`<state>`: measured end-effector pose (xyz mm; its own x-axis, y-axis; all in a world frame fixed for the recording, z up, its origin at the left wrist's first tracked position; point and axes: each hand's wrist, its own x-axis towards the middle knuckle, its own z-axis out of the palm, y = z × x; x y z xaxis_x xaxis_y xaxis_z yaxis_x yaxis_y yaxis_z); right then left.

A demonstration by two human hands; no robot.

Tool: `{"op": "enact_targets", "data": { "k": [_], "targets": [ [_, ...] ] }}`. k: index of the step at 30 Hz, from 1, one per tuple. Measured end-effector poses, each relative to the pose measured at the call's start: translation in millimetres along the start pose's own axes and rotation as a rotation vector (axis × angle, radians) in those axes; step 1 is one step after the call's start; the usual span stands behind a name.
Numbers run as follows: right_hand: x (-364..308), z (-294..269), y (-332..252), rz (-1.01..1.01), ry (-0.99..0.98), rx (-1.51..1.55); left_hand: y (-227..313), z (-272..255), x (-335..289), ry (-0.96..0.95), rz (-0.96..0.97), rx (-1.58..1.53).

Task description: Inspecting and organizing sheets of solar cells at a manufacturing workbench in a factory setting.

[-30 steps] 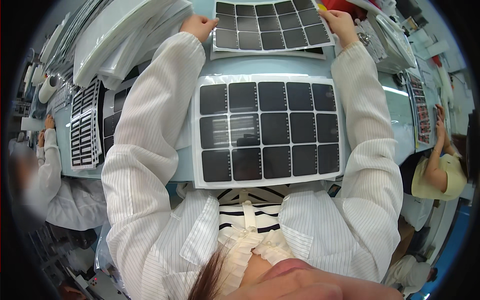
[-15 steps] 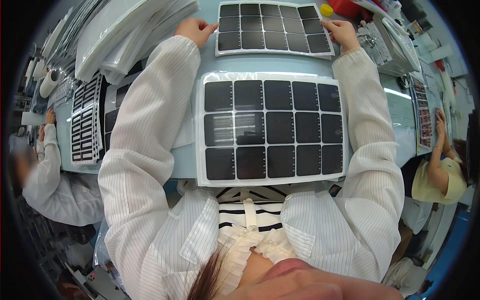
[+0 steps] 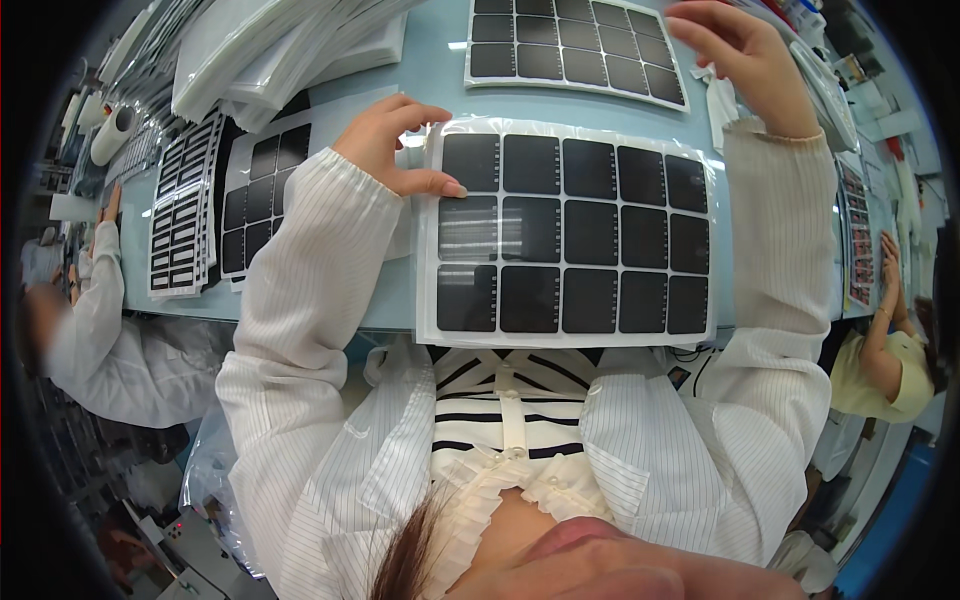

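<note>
A stack of white sheets bearing dark rounded squares (image 3: pixel 590 232) lies in front of me near the table edge, with a clear film margin along its top. My left hand (image 3: pixel 400 150) is at its upper left corner. The thumb rests on the edge of the top sheet while the fingers spread apart above it. Farther off lies a similar sheet of dark squares (image 3: pixel 580 65), partly cut off by the top of the view. My right hand (image 3: pixel 740 55) hovers beside that sheet's right end, fingers apart and loosely bent, holding nothing.
Piled white plastic packets (image 3: pixel 260 60) stand at the far left. Sheets with dark strips (image 3: pixel 185 215) and more dark-squared sheets (image 3: pixel 262 190) lie left of my left arm. Co-workers sit on both sides; one has a yellow top (image 3: pixel 880 375).
Both hands have let go of the far sheet, which lies on the table. My left hand has come back to the near stack; my right hand has lifted away to the right.
</note>
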<state>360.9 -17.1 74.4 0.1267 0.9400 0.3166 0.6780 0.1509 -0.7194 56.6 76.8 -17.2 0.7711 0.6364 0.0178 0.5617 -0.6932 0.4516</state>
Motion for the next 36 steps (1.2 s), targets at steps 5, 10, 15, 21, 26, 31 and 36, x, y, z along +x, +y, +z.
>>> {"op": "enact_targets", "data": {
  "k": [5,10,15,21,26,31,36],
  "targets": [
    [-14.5,77.4,-1.3,-0.38,-0.199,-0.203,4.2,-0.4,-8.8,0.056,-0.071,-0.029],
    [-30.0,141.7,0.4,-0.489,-0.153,-0.325,-0.2,9.7,-14.9,0.151,-0.012,-0.011],
    [-29.3,159.2,2.4,-0.433,-0.175,-0.286,-3.0,12.0,-15.6,0.114,-0.011,-0.066],
    [-23.9,167.7,10.7,-0.431,-0.138,-0.247,-4.1,11.0,-12.9,0.192,0.051,-0.112],
    [-22.7,167.0,10.0,-0.457,-0.159,-0.301,0.2,10.8,-11.2,0.268,0.178,-0.143],
    [-25.4,163.8,6.8,-0.753,0.043,-0.401,-5.2,11.1,-9.0,0.425,-0.233,-0.366],
    [-32.6,154.3,-3.7,-0.832,0.223,-0.358,-11.2,26.3,-8.1,0.266,-0.197,-0.581]
  ]
}}
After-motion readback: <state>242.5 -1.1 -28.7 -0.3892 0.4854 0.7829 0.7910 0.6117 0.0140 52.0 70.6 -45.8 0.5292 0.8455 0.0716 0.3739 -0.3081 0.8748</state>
